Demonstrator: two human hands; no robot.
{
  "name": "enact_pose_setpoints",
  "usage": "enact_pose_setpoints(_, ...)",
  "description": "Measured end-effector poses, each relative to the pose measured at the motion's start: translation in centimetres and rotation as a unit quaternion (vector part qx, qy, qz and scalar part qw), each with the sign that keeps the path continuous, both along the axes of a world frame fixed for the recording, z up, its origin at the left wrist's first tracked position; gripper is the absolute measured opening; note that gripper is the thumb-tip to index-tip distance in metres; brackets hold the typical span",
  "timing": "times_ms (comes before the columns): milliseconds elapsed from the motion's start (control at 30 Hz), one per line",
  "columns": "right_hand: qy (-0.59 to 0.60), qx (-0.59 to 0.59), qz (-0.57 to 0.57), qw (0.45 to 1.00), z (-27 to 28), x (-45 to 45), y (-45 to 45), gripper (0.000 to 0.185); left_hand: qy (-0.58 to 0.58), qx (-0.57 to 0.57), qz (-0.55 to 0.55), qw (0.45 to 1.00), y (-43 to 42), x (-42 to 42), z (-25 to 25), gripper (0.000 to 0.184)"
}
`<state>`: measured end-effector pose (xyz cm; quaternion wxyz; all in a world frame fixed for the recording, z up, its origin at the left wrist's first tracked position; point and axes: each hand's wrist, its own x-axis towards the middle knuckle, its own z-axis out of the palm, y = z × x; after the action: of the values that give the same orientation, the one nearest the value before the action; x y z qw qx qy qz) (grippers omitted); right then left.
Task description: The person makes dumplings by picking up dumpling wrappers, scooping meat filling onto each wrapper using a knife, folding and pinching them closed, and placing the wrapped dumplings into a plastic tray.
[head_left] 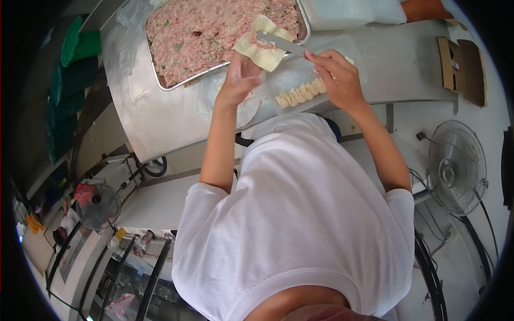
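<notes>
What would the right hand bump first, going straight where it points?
Ahead of the right hand, probably the pale wrapper on the left hand, under the blade; depth is unclear.

The shirt [305, 214] is white and creased. Short sleeves [206, 195] flank its body; a round collar [292, 280] rims the shirt's neckline.

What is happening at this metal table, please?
A person in a white shirt supports a square, pale dough wrapper on the left hand. The right hand holds a flat grey metal spatula with its blade on the wrapper, where some pink filling lies. Beyond, a silver metal tray holds pink mince with green specks. Nearer the body, pale folded dough pieces form a row in a clear plastic tray.
</notes>
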<state>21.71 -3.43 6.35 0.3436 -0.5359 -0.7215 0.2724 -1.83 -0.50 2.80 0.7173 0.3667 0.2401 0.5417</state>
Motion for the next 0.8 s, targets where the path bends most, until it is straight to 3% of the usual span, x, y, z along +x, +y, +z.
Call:
enact_pose_setpoints(33,0.028,-0.008,0.011,1.0,0.9,0.0,-0.2,0.035,0.125,0.06,-0.002,0.99,0.7,-0.3,0.2,0.06)
enact_pose_setpoints(67,0.058,-0.019,0.023,0.998,1.3,-0.2,-0.6,0.032,0.128,0.057,0.0,0.99,1.2,-0.7,0.4,0.06)
enact_pose_setpoints(100,0.059,-0.02,0.026,0.998,1.1,-0.5,-0.7,0.032,0.333,0.179,0.0,0.926,1.9,-0.9,0.9,0.053)
enact_pose_setpoints(133,0.046,-0.004,0.047,0.998,0.7,-0.6,-0.7,0.036,0.518,0.29,-0.001,0.805,2.3,-1.0,1.2,0.047)
enact_pose_setpoints(167,0.033,0.012,0.066,0.997,0.4,-0.6,-0.7,0.04,0.517,0.291,0.001,0.805,2.4,-0.9,1.2,0.047)
enact_pose_setpoints(233,0.007,0.041,0.069,0.997,0.0,-0.6,-0.7,0.042,0.377,0.175,0.047,0.908,2.6,-0.4,1.3,0.04)
enact_pose_setpoints(267,-0.017,0.068,0.072,0.995,-0.1,-0.6,-0.6,0.045,0.377,0.176,0.047,0.908,2.9,-0.6,1.6,0.04)
enact_pose_setpoints(333,-0.052,0.075,0.076,0.993,-0.3,-0.2,-0.3,0.045,0.436,0.237,0.029,0.868,3.3,-1.3,2.1,0.034)
enact_pose_setpoints(367,-0.088,0.081,0.083,0.989,-0.3,0.1,-0.3,0.046,0.435,0.238,0.026,0.868,3.4,-1.3,2.0,0.034)
enact_pose_setpoints(433,-0.126,0.074,0.089,0.985,0.4,0.5,0.0,0.045,0.539,0.22,-0.004,0.813,3.4,-1.4,1.8,0.03)
enact_pose_setpoints(500,-0.162,0.069,0.098,0.979,1.4,0.8,0.5,0.044,0.572,0.236,-0.003,0.785,2.9,-0.6,2.3,0.028)
enact_pose_setpoints(633,-0.243,0.025,0.132,0.961,6.6,3.5,2.5,0.039,0.648,0.282,-0.001,0.708,1.8,0.5,0.5,0.024)
enact_pose_setpoints(667,-0.252,-0.013,0.157,0.955,7.8,4.5,3.0,0.036,0.649,0.281,-0.002,0.708,1.8,0.3,-0.2,0.024)
enact_pose_setpoints(733,-0.204,-0.027,0.12,0.971,8.2,6.1,4.0,0.034,0.457,0.08,-0.069,0.883,2.1,0.1,-1.0,0.024)
enact_pose_setpoints(767,-0.157,-0.04,0.083,0.983,8.0,6.5,4.7,0.032,0.457,0.081,-0.068,0.883,1.9,0.2,-1.0,0.024)
enact_pose_setpoints(800,-0.157,-0.04,0.083,0.983,6.1,6.4,5.4,0.032,0.298,0.017,-0.053,0.953,1.5,0.6,-0.4,0.028)
